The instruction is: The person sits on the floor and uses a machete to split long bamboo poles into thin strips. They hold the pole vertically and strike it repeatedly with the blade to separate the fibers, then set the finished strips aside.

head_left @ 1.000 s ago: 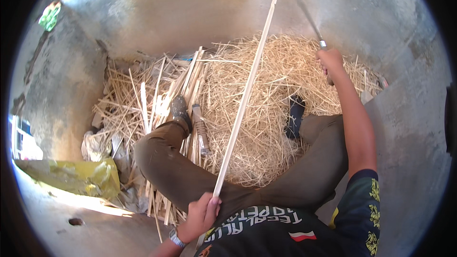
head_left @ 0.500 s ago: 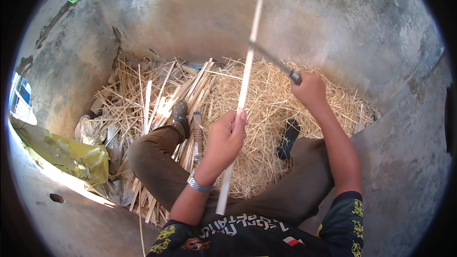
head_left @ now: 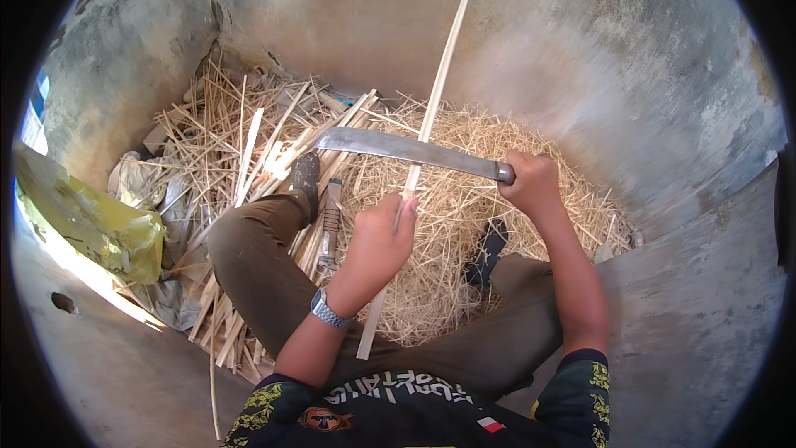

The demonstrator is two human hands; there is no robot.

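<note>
My left hand (head_left: 383,239) is closed around a long, pale bamboo strip (head_left: 439,87). The strip slants from above my lap up toward the far wall, and its lower end shows below my wrist. In my right hand (head_left: 531,181) is the handle of a machete, gripped in a closed fist. The machete's broad grey blade (head_left: 390,146) points left and crosses the strip a little beyond my left fingers. Whether the edge bites into the strip I cannot tell.
Thin shavings (head_left: 444,282) cover the ground between my legs. Split strips (head_left: 220,133) lie heaped at the left, near a banded brown sheath-like object (head_left: 330,220) and my dark left shoe (head_left: 305,182). A yellow sheet (head_left: 108,228) hangs over the left edge. Concrete walls (head_left: 348,25) curve around me.
The machete has come down from higher along the strip to just beyond my left hand, its blade now sharp instead of blurred. My left hand still holds the strip. The view has shifted slightly.
</note>
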